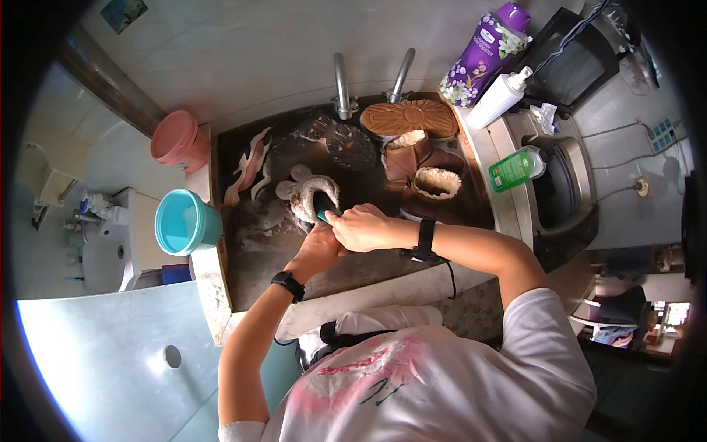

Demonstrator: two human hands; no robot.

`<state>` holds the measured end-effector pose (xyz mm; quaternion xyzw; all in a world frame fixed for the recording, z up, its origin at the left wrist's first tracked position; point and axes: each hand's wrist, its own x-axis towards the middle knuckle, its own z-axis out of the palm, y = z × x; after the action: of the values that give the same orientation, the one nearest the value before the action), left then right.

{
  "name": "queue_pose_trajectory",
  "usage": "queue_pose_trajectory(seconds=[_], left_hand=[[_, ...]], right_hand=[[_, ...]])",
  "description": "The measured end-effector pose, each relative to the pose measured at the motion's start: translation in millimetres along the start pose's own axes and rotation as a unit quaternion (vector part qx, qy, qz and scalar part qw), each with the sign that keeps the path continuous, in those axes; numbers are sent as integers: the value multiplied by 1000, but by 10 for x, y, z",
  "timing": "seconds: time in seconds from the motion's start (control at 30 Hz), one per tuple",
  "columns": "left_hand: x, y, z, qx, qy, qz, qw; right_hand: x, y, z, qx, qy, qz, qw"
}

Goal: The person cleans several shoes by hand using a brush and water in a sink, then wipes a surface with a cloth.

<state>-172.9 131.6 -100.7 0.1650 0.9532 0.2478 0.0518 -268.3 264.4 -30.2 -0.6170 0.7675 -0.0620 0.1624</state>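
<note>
A fuzzy grey-white slipper (pixel 303 193) with round ears is tilted over the dark wash basin (pixel 250 283). My left hand (pixel 317 249) is closed on the slipper's near end. Crossing just above it, my right hand (pixel 359 227) is closed around a small teal-green tool (pixel 322 215) at the slipper's dark opening. Most of that tool is hidden by my fingers, so its kind does not show. To the right lie brown fleece-lined boots (pixel 434 184), and behind them is an upturned tan sole (pixel 409 119). A dark, suds-streaked shoe (pixel 345 140) rests farther back.
On the left ledge stand a pink bucket (pixel 177 141) and a teal bucket (pixel 188 222). Two metal taps (pixel 342 88) rise behind the basin. At right are a purple bottle (pixel 486 55), a white pump bottle (pixel 501 97) and a green bottle (pixel 517 169).
</note>
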Motion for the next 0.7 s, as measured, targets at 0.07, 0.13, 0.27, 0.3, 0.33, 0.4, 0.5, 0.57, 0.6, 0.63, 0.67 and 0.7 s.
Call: queue_pose_trajectory(seconds=[0.07,0.13,0.27,0.3,0.33,0.4,0.5,0.57,0.6,0.63,0.67,0.7], left_hand=[[19,49,-63,7,-18,8,1000],[20,50,-6,25,29,22,999],[72,67,-13,45,-19,-17,999],[62,100,-21,33,-47,-52,997],[75,103,-46,45,-49,-35,997],[82,97,-94,29,-59,-30,997],[-11,-30,20,9,-27,-25,999],[-36,-39,79,-9,30,-9,999],[3,-6,-11,-44,-3,-16,999],[4,0,-24,-44,-3,-19,999],[2,13,-31,-49,26,-10,998],[16,28,-38,-54,53,4,997]], right_hand=[[132,49,108,-2,21,4,1000],[362,117,267,-19,94,5,995],[777,280,561,71,97,90,989],[758,255,585,71,111,100,986],[757,327,646,29,100,57,993],[711,386,658,34,102,19,994],[496,217,375,130,72,39,988],[191,118,167,63,32,-4,997],[59,127,83,42,6,-18,999],[-10,115,-22,56,-10,-12,998],[-18,104,-80,62,-12,-6,998],[-18,112,-116,67,-12,4,998]])
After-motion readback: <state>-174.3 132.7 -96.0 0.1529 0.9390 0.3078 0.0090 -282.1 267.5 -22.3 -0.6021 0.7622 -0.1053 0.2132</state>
